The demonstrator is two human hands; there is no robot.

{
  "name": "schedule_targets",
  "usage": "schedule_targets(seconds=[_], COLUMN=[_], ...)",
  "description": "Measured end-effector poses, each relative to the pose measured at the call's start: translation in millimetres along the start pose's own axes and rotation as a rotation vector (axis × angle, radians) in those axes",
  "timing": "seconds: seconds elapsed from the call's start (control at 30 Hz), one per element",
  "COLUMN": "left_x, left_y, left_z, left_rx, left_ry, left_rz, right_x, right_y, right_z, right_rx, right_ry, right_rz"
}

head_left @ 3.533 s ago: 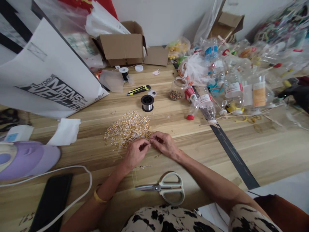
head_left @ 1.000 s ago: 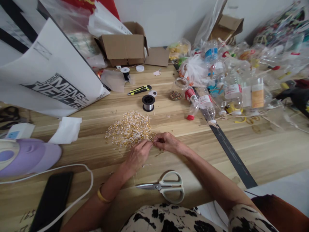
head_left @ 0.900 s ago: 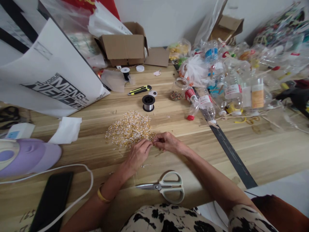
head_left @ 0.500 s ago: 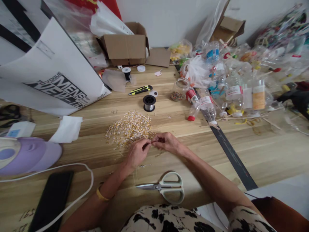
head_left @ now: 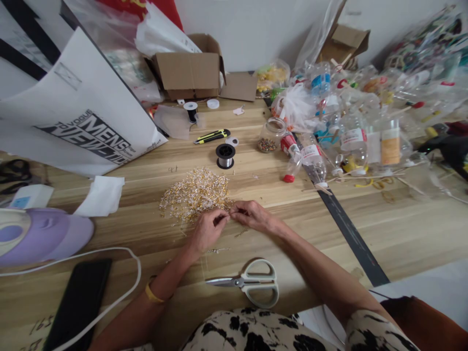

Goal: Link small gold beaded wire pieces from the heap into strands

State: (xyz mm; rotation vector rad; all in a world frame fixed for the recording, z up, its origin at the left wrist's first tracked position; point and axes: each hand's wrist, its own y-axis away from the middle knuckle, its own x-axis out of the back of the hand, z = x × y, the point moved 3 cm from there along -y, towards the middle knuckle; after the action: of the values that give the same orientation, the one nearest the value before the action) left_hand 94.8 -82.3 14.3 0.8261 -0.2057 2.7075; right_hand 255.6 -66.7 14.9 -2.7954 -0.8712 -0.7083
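A heap of small gold and white beads (head_left: 195,194) lies on the wooden table (head_left: 395,229). At its near right edge my left hand (head_left: 206,230) and my right hand (head_left: 252,215) meet fingertip to fingertip. Both pinch something tiny between thumb and forefinger, too small to name; a thin pin or thread seems to run between them. A short beaded piece (head_left: 218,251) lies on the wood just below my left hand. White-handled scissors (head_left: 252,285) rest shut near the table's front edge.
A spool of clear thread (head_left: 225,156), a yellow utility knife (head_left: 211,136) and a jar of beads (head_left: 269,136) sit beyond the heap. Plastic bottles (head_left: 351,139) crowd the right. A white bag (head_left: 73,112), cardboard box (head_left: 190,68), purple cap (head_left: 40,236), phone (head_left: 78,304) and cable stand left.
Both hands stay pinched together at the heap's edge, with only small finger movements. The view has shifted slightly.
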Motion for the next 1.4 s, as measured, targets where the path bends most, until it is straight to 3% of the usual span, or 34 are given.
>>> schedule_targets(seconds=[0.73, 0.97, 1.23, 1.4], left_x=[-4.4, -4.1, -2.4, -3.7], left_y=[1, 3, 11, 12], left_z=[0, 0, 10, 8], left_rx=[-0.018, -0.147, -0.410, -0.452], left_ry=[0.051, -0.066, -0.328, -0.400], left_rz=[-0.013, 0.038, 0.085, 0.055], right_x=[4, 3, 3, 2], right_y=[2, 1, 1, 1], right_z=[7, 8, 5, 5], right_rx=[-0.044, -0.071, -0.116, -0.109], right_ry=[-0.012, -0.068, -0.200, -0.216], right_rz=[-0.098, -0.106, -0.105, -0.094])
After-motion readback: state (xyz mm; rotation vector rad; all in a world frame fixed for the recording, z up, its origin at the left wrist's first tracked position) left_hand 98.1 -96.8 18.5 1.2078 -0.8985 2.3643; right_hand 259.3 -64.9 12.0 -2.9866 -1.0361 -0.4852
